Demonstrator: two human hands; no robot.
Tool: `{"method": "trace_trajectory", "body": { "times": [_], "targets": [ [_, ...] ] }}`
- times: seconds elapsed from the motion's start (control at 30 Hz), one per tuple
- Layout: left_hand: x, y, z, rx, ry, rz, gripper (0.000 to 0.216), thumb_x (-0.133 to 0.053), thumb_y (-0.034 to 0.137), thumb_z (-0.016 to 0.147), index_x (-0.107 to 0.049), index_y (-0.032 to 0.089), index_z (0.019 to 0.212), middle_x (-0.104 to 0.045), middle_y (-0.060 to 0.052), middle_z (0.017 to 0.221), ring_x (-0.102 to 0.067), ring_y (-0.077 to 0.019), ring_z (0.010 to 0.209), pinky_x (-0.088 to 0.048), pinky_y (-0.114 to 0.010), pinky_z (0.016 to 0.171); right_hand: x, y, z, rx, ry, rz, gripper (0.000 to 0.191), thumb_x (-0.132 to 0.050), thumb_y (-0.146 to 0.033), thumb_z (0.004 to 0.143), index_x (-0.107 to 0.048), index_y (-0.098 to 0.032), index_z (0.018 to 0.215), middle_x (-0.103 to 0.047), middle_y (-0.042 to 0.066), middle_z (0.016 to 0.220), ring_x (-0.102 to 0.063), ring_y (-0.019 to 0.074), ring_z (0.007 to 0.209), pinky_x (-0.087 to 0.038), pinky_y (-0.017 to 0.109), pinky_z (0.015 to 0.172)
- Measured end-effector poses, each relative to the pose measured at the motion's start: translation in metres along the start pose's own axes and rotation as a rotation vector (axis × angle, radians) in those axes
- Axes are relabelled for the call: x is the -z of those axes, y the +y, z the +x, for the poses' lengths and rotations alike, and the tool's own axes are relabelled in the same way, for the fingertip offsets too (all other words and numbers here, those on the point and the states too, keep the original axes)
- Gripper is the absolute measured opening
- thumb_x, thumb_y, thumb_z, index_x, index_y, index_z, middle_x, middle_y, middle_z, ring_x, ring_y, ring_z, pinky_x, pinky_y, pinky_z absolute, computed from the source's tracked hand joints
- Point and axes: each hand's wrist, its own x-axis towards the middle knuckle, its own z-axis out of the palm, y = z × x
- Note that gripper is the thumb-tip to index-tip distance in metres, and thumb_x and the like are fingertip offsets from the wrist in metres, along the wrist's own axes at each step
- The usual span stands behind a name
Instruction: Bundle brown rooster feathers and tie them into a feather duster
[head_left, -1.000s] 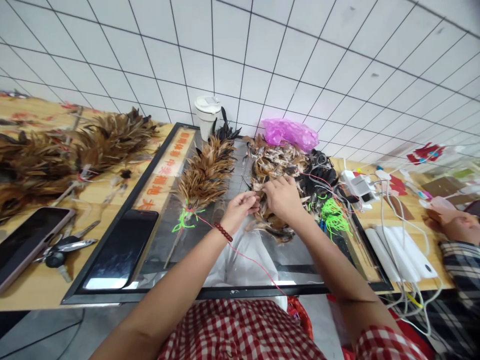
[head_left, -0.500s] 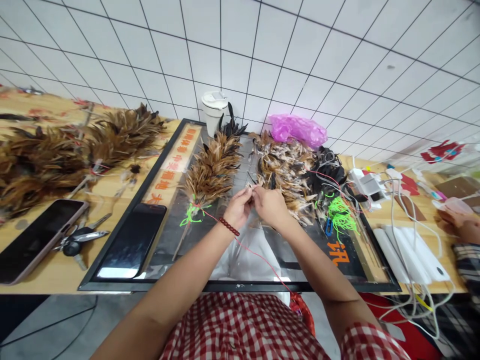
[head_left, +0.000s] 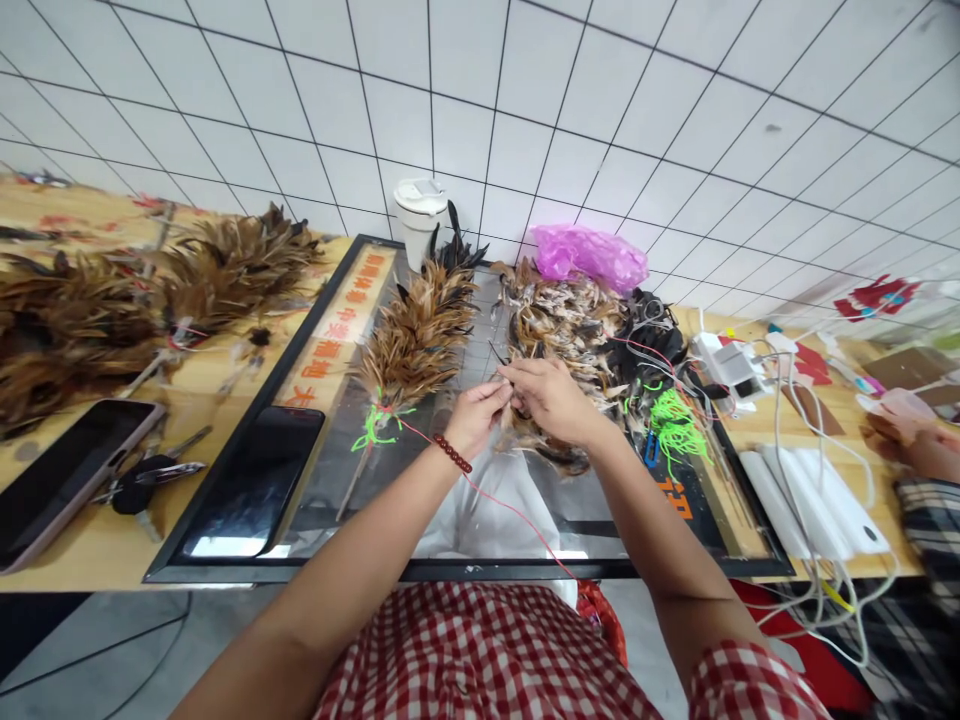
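My left hand (head_left: pixel 478 412), with a red bead bracelet (head_left: pixel 453 454) at its wrist, is closed in a pinch at the middle of the glass-topped board (head_left: pixel 420 515). Against it, my right hand (head_left: pixel 553 398) is closed too. A small feather (head_left: pixel 496 352) with a dark tip pokes up from between the fingertips; its lower part is hidden. Just behind the right hand spreads a pile of loose brown and white feathers (head_left: pixel 574 325). To the left lies a feather duster (head_left: pixel 420 340) tied with green string (head_left: pixel 375 428). A red thread (head_left: pixel 517 510) runs from it under my left wrist.
A white lidded cup (head_left: pixel 420 215) and a pink plastic bag (head_left: pixel 589 257) stand by the tiled wall. Phones (head_left: pixel 259 480), keys (head_left: pixel 150 482) and more feather bundles (head_left: pixel 232 270) lie left. Green strings (head_left: pixel 677 422), white power banks (head_left: pixel 814 500), cables and another person's hand (head_left: pixel 926 450) are right.
My right hand has shifted slightly right and spread over the near feathers, some of which now lie closer to me. My left hand has dropped slightly. The view has moved a little.
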Motion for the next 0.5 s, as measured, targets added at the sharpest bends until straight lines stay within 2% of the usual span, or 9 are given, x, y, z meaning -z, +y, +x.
{"method": "trace_trajectory", "body": {
  "times": [0.13,0.2,0.27,0.37,0.5],
  "targets": [
    [0.002,0.003,0.000,-0.023,-0.067,-0.052,0.023,-0.079,0.030,0.063,-0.065,0.011,0.063,-0.062,-0.003,0.062,-0.060,-0.0115,0.063,-0.047,-0.025,0.066,0.003,0.017,-0.002,0.086,0.047,0.150,0.043,-0.039,-0.014,0.088,-0.054,-0.019,0.128,-0.057,0.010,0.126,-0.051,0.0192,0.114,-0.038,0.036,0.094],
    [0.004,0.005,0.002,-0.030,-0.051,-0.144,0.021,-0.078,0.027,0.064,-0.064,0.011,0.066,-0.059,-0.001,0.061,-0.061,-0.0119,0.065,-0.048,-0.026,0.069,0.009,0.024,-0.005,0.054,0.084,0.095,0.039,-0.042,-0.016,0.087,-0.058,-0.019,0.123,-0.059,0.010,0.121,-0.052,0.0197,0.109,-0.039,0.035,0.091],
    [0.005,0.009,0.004,-0.011,-0.002,-0.244,0.019,-0.077,0.025,0.066,-0.062,0.013,0.070,-0.058,0.001,0.061,-0.061,-0.0124,0.067,-0.050,-0.027,0.070,0.013,0.028,-0.007,0.009,0.062,-0.029,0.032,-0.047,-0.017,0.087,-0.066,-0.021,0.111,-0.063,0.008,0.107,-0.053,0.0207,0.100,-0.037,0.035,0.088],
    [0.006,0.013,0.006,0.019,0.052,-0.323,0.017,-0.072,0.024,0.073,-0.059,0.013,0.071,-0.056,0.002,0.062,-0.061,-0.0115,0.065,-0.052,-0.027,0.067,0.012,0.029,-0.010,0.007,-0.061,-0.188,0.025,-0.050,-0.018,0.086,-0.071,-0.023,0.098,-0.063,0.007,0.093,-0.050,0.0208,0.090,-0.033,0.034,0.082],
    [0.008,0.016,0.006,0.074,0.076,-0.359,0.012,-0.065,0.020,0.079,-0.057,0.013,0.073,-0.048,0.005,0.057,-0.049,-0.0038,0.047,-0.047,-0.018,0.051,-0.005,0.029,-0.009,0.016,-0.114,-0.283,0.028,-0.047,-0.016,0.087,-0.070,-0.024,0.100,-0.061,0.007,0.091,-0.046,0.0206,0.087,-0.029,0.033,0.078]
  ]
}}
